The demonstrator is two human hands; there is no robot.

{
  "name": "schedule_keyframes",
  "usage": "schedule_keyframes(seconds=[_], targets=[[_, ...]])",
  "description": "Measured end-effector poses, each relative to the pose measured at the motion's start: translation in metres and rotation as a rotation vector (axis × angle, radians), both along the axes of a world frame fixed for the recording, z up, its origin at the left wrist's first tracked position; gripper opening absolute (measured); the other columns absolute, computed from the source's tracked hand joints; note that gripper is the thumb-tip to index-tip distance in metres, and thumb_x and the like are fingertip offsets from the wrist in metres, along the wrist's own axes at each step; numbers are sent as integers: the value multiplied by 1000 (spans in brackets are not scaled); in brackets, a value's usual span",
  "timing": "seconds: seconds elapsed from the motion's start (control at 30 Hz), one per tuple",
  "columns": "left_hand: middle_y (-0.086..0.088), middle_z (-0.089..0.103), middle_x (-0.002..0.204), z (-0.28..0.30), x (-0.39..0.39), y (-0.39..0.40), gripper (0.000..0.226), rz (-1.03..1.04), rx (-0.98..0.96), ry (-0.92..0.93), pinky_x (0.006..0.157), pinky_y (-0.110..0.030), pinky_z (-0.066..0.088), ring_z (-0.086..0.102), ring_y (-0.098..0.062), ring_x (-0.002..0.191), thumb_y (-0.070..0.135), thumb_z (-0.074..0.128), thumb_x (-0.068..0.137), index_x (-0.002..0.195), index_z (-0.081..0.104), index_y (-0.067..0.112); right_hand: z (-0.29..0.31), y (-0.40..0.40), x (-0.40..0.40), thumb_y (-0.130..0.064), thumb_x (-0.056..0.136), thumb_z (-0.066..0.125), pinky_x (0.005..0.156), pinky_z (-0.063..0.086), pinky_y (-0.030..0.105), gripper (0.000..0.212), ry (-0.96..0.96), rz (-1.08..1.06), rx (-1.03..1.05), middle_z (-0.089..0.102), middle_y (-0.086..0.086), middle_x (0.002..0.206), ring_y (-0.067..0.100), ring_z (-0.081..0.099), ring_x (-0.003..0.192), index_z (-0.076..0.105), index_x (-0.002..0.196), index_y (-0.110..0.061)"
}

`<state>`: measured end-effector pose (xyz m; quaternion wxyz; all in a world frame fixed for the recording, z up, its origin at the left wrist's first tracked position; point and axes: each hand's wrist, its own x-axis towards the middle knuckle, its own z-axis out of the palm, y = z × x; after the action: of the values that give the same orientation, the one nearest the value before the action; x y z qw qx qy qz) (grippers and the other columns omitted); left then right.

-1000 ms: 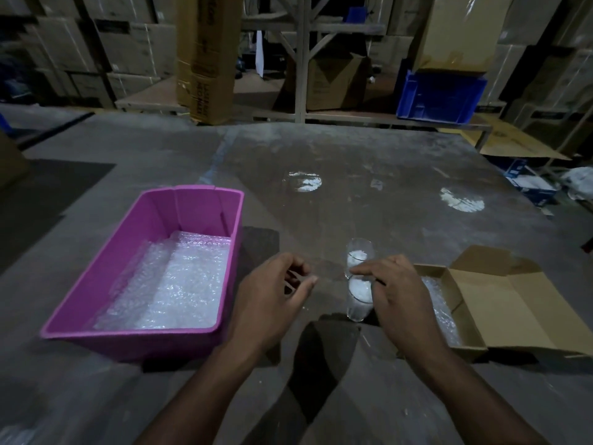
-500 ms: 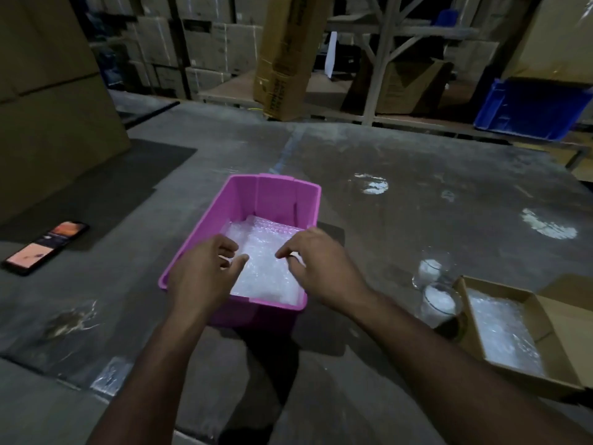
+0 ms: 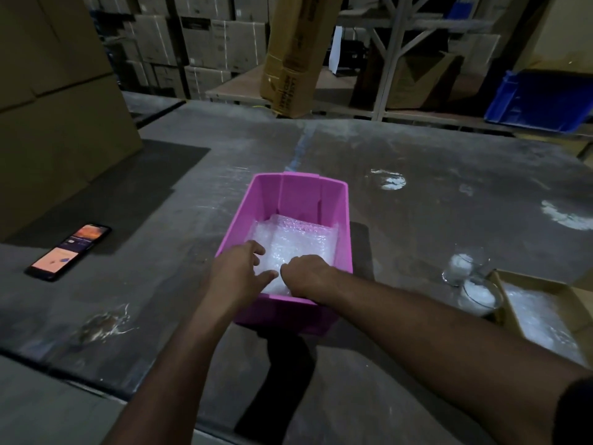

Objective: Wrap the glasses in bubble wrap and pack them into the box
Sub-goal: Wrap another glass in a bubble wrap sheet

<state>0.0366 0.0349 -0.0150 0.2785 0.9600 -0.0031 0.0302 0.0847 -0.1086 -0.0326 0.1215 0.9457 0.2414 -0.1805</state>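
Bubble wrap (image 3: 298,244) lies as a stack of sheets on the bottom of the pink bin (image 3: 247,213), which stands in the middle of the grey tabletop (image 3: 449,194). Both hands reach over the near rim of the bin. The left hand (image 3: 237,271) is at the near left corner, its fingers (image 3: 256,252) loosely spread and bent down onto the wrap, the thumb pointing to the right. The right hand (image 3: 305,277) is just beside it, knuckles up, its fingers curled down into the near edge of the wrap; if they really pinch a sheet I cannot tell, because the hand covers them. The two hands are almost touching.

Two glasses (image 3: 462,268) with something white inside stand on the tabletop well to the right of the bin, one behind the other, apart from both hands. The nearer glass stands just beside the open cardboard box (image 3: 507,303), which has bubble wrap on its bottom. A phone (image 3: 69,252) with a lit screen lies far on the left.
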Motion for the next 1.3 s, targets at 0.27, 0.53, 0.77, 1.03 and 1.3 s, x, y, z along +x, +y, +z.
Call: schedule_keyframes(seconds=[0.27,0.53,0.77,1.03,1.3], targets=[[2,71,117,-6,-2,5,59,-26,-40,-72,93,-37,54,66,-16,104,44,84,79,128,63,20,15,-12,3,5,88,56,63,42,32,25,-157,-97,79,55,4,76,24,54,73,47,71,-11],[9,71,118,10,2,6,41,-2,-109,-257,88,-27,49,66,-15,108,23,82,83,121,69,27,43,-43,3,-8,96,53,78,52,36,22,-218,-186,471,73,2,96,26,66,87,74,96,-14],[15,70,83,54,7,10,5,75,-389,-406,61,-14,48,66,0,76,29,71,93,97,73,28,81,-73,-27,-56,97,50,92,47,23,48,-231,-217,1009,66,-14,124,1,59,110,63,131,-25],[4,59,81,98,10,-13,15,-98,-885,-405,52,-27,55,57,-8,63,23,55,105,96,63,15,53,-112,-56,-14,87,78,91,57,36,17,-418,-407,1511,76,-6,102,10,70,99,75,104,-16],[6,59,133,98,10,-62,58,-318,-964,-305,83,-26,59,62,-9,121,33,74,85,137,49,26,74,-153,-90,-20,98,62,69,58,38,9,-463,-763,2014,73,-1,80,12,67,73,66,98,-12]])
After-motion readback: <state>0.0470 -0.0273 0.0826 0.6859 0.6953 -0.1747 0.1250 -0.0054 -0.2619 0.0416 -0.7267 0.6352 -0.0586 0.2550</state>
